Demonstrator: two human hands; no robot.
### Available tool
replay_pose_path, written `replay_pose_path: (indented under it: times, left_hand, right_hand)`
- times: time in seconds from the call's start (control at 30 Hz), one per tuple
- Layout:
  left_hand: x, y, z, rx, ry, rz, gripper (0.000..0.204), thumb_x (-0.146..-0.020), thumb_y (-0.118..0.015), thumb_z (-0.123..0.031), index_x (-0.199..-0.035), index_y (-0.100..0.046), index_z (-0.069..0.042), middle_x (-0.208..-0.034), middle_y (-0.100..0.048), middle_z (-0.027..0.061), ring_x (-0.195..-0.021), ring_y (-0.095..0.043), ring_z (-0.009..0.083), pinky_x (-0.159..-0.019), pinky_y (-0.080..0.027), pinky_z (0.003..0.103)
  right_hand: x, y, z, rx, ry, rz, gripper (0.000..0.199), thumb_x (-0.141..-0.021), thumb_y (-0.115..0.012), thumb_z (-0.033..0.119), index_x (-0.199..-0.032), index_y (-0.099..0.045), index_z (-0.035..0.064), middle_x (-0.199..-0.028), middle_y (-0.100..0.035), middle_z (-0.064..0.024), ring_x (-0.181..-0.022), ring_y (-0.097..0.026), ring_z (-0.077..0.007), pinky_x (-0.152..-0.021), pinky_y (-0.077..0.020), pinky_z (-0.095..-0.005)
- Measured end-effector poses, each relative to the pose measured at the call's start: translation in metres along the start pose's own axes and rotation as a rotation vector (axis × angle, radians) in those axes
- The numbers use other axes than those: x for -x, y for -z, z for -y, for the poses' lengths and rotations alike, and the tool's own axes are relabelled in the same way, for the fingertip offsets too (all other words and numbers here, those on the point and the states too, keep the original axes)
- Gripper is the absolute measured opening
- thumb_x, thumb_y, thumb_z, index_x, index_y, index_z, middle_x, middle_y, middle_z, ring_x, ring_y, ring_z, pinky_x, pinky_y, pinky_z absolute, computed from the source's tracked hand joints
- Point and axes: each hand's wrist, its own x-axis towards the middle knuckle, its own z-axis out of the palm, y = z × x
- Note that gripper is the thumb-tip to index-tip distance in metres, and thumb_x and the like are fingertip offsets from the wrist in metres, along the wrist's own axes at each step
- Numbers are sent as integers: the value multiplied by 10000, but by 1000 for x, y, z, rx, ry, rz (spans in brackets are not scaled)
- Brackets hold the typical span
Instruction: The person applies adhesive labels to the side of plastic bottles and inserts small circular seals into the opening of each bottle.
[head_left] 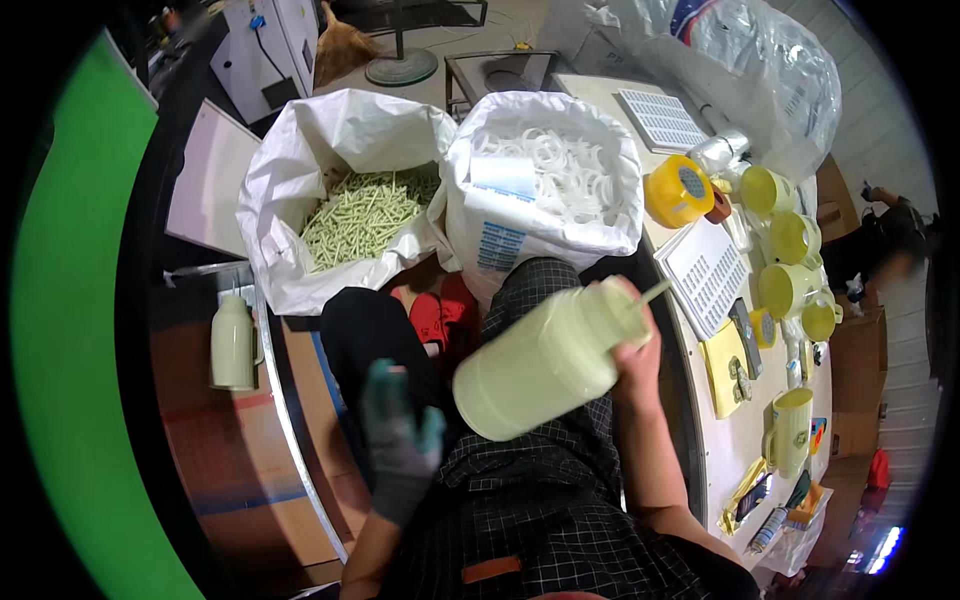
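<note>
Your gloved left hand (400, 440) hung blurred over your lap, fingers loosely curled and holding nothing. Your right hand (632, 355) had its fingers wrapped around the pale green flask (545, 362), tilted above your knees beside the bench (745, 440).

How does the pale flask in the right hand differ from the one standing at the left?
The held flask is tilted, gripped at its neck by the right hand; the standing flask is upright on the brown surface, untouched. The held flask has a thin tube sticking from its mouth; the standing one shows a side handle. Both are pale green-cream with narrowed necks.
</note>
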Motion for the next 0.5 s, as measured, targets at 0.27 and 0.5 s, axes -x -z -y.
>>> replay_pose_path:
  times: [0.27, 0.5]
  left_hand:
    - [-43, 28, -75, 155, -457, -61, 677, -872, -808, -378, -1447, -552, -129, -1395, -586, 162, -1316, -560, 387, -1127, -434, 591]
    - [-22, 28, -75, -48, -513, 98, 421, -921, -718, -375, -1244, -660, -110, -1233, -626, 105, -1198, -609, 299, -1070, -497, 578]
  right_hand:
    - [29, -89, 17, 599, 309, 465, 888, -721, -935, 367, -1427, -531, 11, -1350, -635, -176, -1284, -593, -382, -1115, -461, -488]
    - [39, -85, 6, 613, 328, 484, 874, -708, -904, 230, -1452, -492, 28, -1387, -607, -192, -1308, -581, -389, -1123, -439, -506]
